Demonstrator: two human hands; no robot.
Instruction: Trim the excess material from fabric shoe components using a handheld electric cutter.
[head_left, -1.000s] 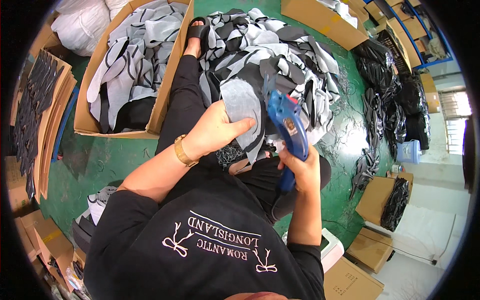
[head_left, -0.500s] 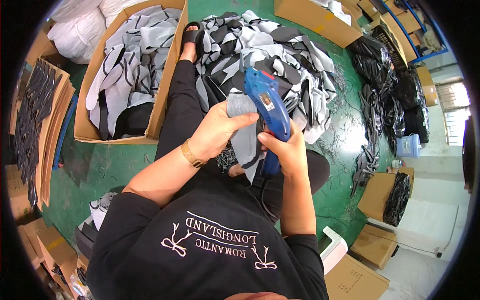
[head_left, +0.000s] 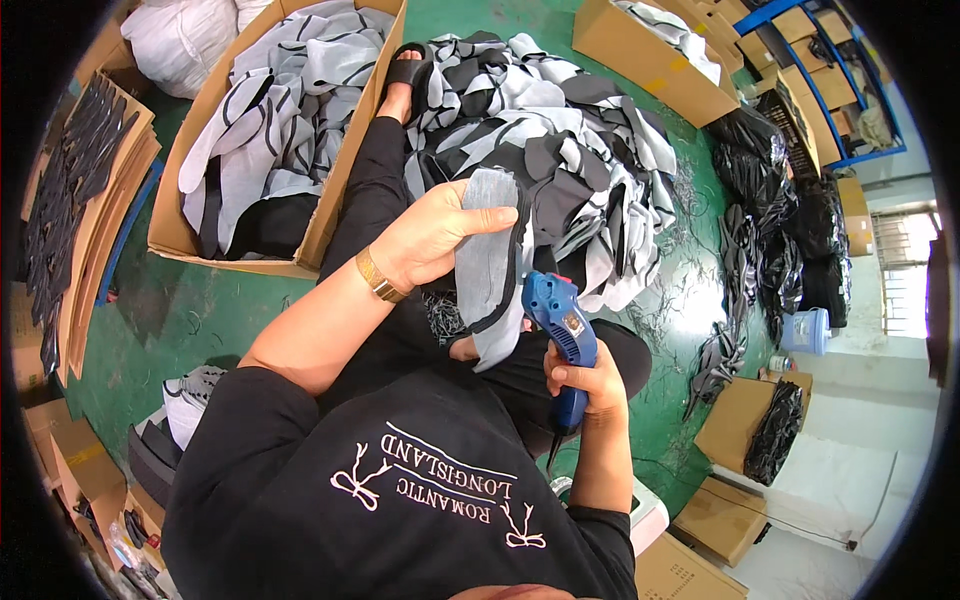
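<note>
My left hand [head_left: 432,238] pinches a long grey fabric piece [head_left: 486,268] with a dark edge between thumb and fingers. The piece hangs down over my lap. Wrapped round the handle of a corded blue electric fabric cutter [head_left: 563,322], my right hand [head_left: 592,382] holds it just right of the fabric. The cutter's head, with a red part on it, points up and away from me; a small gap shows between it and the cloth's dark edge. Whatever blade it has is too small to make out.
Beyond my hands lies a big heap of grey and black fabric pieces [head_left: 590,190]. An open cardboard box [head_left: 170,235] of similar pieces stands at the left. Dark thread scraps litter the green floor [head_left: 480,15]. Black plastic bags [head_left: 750,150] and a pale blue bucket [head_left: 805,330] are at the right.
The cutter in my right hand has moved down and toward me, away from the fabric's upper end. My left hand still holds the piece, now showing more of its face.
</note>
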